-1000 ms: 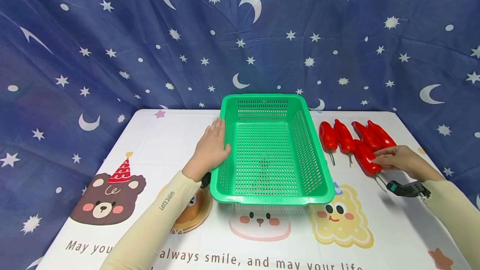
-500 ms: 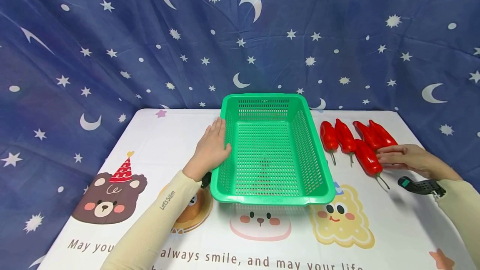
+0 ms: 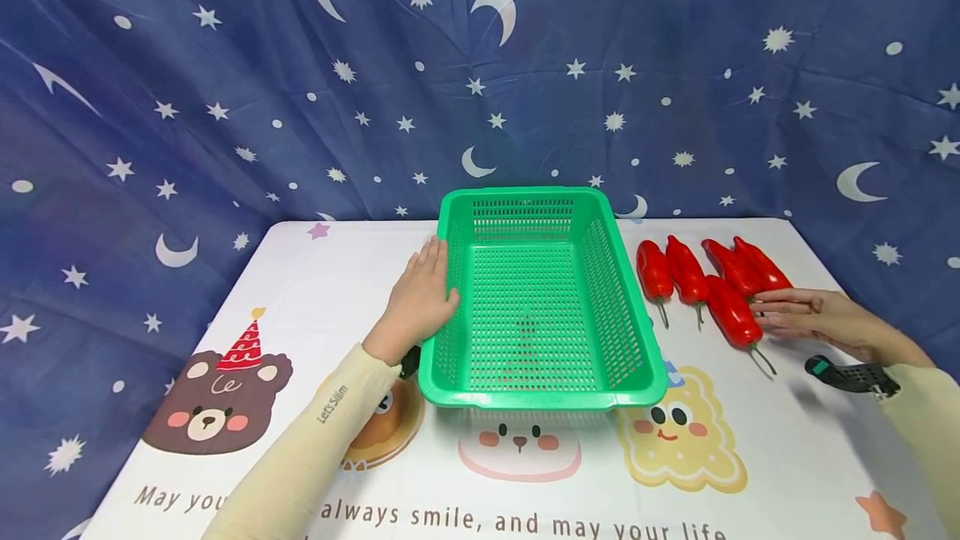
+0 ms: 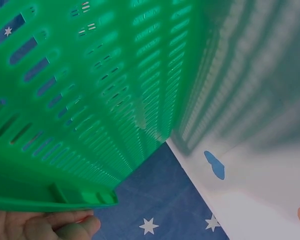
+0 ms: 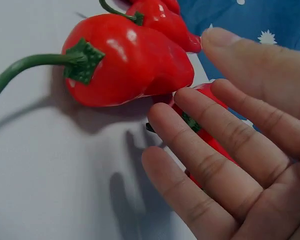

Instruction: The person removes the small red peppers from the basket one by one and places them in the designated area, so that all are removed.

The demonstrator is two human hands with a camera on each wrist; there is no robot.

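At the middle of the table stands a green plastic basket (image 3: 525, 399) with slotted walls. My left hand (image 3: 420, 294) rests on its left rim, fingers straight along the edge and thumb over the inside; the left wrist view shows some of its fingers (image 4: 65, 225) against the rim. Several red peppers lie to the right of the basket. The nearest red pepper (image 3: 733, 312) has its green stem toward me. My right hand (image 3: 832, 319) hovers just right of it, fingers extended and holding nothing. In the right wrist view that pepper (image 5: 125, 60) lies beyond the spread fingertips.
A white cloth with cartoon prints covers the table (image 3: 300, 273). Behind it hangs a blue curtain (image 3: 375, 65) with moons and stars. Two red peppers lie close to the basket's right wall, the nearer being a red pepper (image 3: 655, 269); others lie behind the right fingers.
My right hand has drawn back to the right, off the nearest pepper, and its fingers have loosened. The left hand and the basket keep their places.
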